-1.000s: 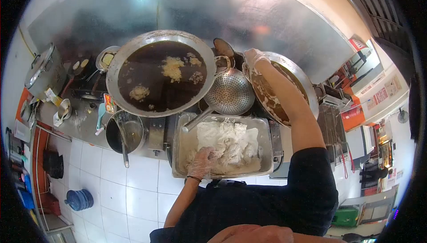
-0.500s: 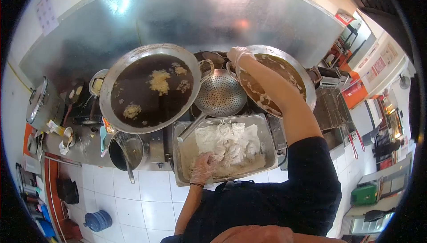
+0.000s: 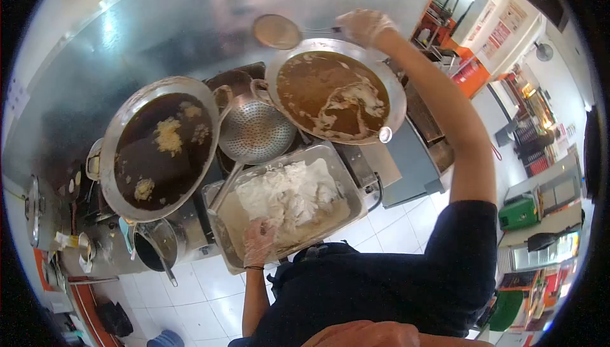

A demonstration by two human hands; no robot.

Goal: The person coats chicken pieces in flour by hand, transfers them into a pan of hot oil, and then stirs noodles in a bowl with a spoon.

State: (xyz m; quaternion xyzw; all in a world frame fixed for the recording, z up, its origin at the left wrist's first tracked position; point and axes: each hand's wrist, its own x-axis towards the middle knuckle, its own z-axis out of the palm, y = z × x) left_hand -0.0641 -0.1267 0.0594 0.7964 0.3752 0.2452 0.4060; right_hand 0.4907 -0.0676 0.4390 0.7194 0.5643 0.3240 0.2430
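Note:
My right hand (image 3: 365, 27), in a clear plastic glove, is closed on the handle of a round mesh skimmer (image 3: 277, 32). The skimmer hangs over the back rim of the right wok (image 3: 399, 102), its head pointing left. Brown oil in this wok carries pale foam and strips. My left hand (image 3: 259, 242), also gloved, lies at the near side of a metal tray (image 3: 222, 255). Its fingers rest against white flour (image 3: 289, 188) heaped over lumpy pieces; they look extended, with the tips partly hidden.
The left wok (image 3: 109, 175) holds dark oil with clumps of fried batter (image 3: 168, 136). Between the woks sits a perforated metal strainer (image 3: 257, 131), its handle over the tray. A dial thermometer (image 3: 385, 134) stands at the right wok's near rim. A dark pot (image 3: 155, 248) is at left.
My right hand has moved from between the woks to the back of the right wok, lifting the skimmer. The view has turned right; my left hand remains at the flour.

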